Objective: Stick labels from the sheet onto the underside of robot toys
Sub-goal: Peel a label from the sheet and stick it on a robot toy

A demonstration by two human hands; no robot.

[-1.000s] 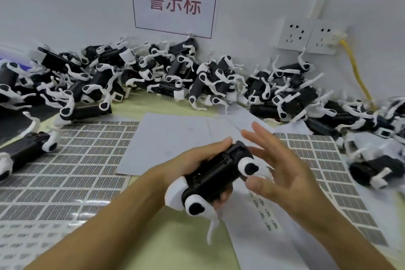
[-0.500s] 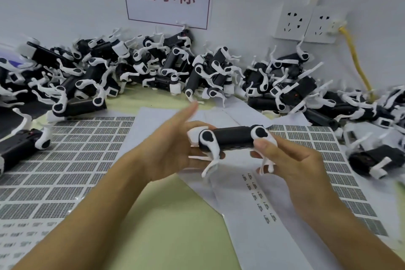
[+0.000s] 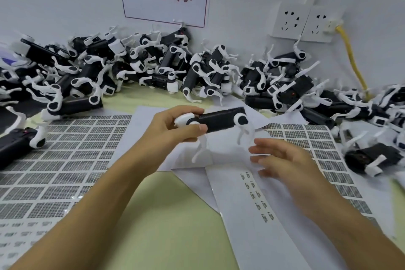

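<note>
The left hand's fingers (image 3: 192, 126) pinched one end of a robot toy (image 3: 221, 119), holding it above the tabletop (image 3: 157, 226) legs-down, probably to hand it off. The right hand (image 3: 282, 160), fingers relaxed and empty, hovered over the label sheet (image 3: 256, 195), seemingly to fetch a label.

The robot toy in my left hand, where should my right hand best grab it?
Probably the bare black body of the robot toy, from the right end, fingers across its long flat sides. The left hand covers the other end, and the thin white legs hang below.
</note>
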